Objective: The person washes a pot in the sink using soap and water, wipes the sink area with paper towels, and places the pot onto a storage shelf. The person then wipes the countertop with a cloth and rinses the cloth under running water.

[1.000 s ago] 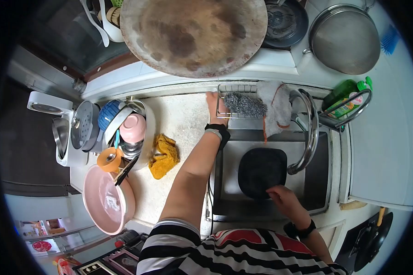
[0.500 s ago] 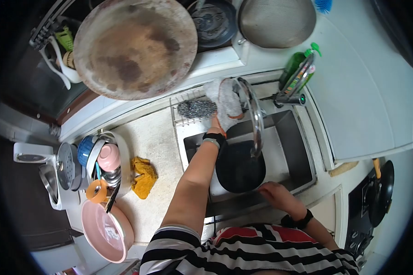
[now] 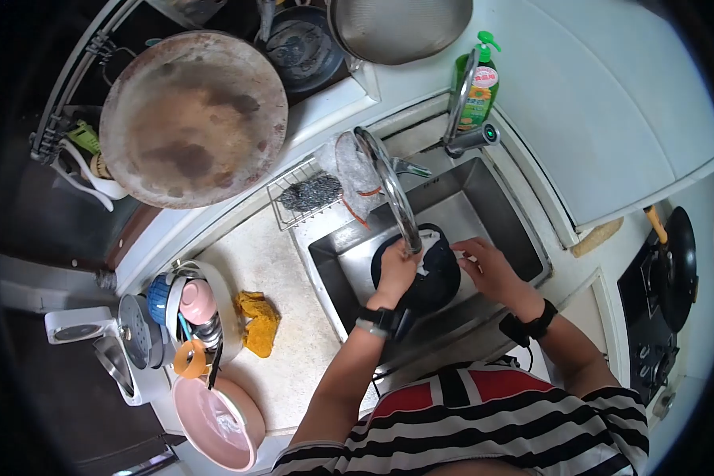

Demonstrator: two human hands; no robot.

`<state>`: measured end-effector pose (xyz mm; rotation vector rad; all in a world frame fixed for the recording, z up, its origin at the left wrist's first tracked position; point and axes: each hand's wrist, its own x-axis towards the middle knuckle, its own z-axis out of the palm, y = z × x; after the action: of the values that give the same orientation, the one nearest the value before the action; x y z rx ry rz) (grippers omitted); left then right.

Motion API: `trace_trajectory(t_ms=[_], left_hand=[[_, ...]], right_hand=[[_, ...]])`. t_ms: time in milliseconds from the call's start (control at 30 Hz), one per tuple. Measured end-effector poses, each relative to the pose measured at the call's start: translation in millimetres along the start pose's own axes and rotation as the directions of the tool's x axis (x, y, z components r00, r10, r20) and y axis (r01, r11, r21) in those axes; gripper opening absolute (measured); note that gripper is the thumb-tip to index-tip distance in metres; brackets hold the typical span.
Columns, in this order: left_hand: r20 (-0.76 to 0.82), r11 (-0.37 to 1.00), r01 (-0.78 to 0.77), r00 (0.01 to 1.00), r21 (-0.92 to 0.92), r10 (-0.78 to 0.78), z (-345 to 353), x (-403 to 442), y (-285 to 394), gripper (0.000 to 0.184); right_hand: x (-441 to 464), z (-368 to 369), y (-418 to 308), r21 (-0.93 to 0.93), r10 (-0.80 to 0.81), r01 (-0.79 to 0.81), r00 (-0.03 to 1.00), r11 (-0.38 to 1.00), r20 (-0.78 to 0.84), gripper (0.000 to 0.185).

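Note:
A black pan (image 3: 432, 295) with a deep bowl is in the steel sink, under the curved tap (image 3: 398, 202). My left hand (image 3: 398, 270) reaches over the pan, fingers curled and partly hidden behind the tap's end. White patches (image 3: 428, 240) show inside the pan beside those fingers; I cannot tell whether they are cloth, foam or water. At the pan's right rim, my right hand (image 3: 488, 270) has its fingers bent against the edge. A grey cloth (image 3: 349, 163) with orange trim hangs behind the sink, next to steel wool (image 3: 311, 193) on a wire rack (image 3: 282, 213).
A green soap bottle (image 3: 477, 91) stands behind the sink's right side. On the left counter are a yellow cloth (image 3: 258, 325), a rack of bowls and utensils (image 3: 228, 313) and a pink basin (image 3: 250, 408). A large stained round lid (image 3: 194, 127) leans at the back left.
My left hand has come back from the grey cloth and rack to the pan. My right hand has moved up along the pan's right side. White patches now show in the pan.

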<state>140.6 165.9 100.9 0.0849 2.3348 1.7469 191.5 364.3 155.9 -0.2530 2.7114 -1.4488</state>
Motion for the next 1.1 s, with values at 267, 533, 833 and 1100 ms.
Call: trace_trajectory(t_ms=[267,533,833,1100], left_hand=[[-0.241,0.961,-0.207,0.938,0.184,0.248,-161.2,-13.7,111.0,0.009],[-0.223,0.734,-0.206,0.869,0.647,0.441,-195.8,131.4,140.9,0.024],[-0.205,0.782,-0.001,0.965,-0.623,-0.161,-159.9,219.5,115.1,0.01],[0.059,0.818,0.041,0.994,0.574,-0.092,-159.3,266.2,81.9,0.075]], right_hand=[[32.4,-55.3,-29.5,-0.019,-0.11,0.109,0.993,0.994,-0.05,0.023],[114.5,-63.8,-50.3,0.123,-0.232,0.264,0.945,0.957,-0.229,0.012],[125.3,-84.6,-103.7,-0.162,-0.23,0.248,0.966,0.955,0.122,0.014],[125.2,-71.5,-102.2,-0.219,-0.257,0.333,0.913,0.917,0.316,0.02]])
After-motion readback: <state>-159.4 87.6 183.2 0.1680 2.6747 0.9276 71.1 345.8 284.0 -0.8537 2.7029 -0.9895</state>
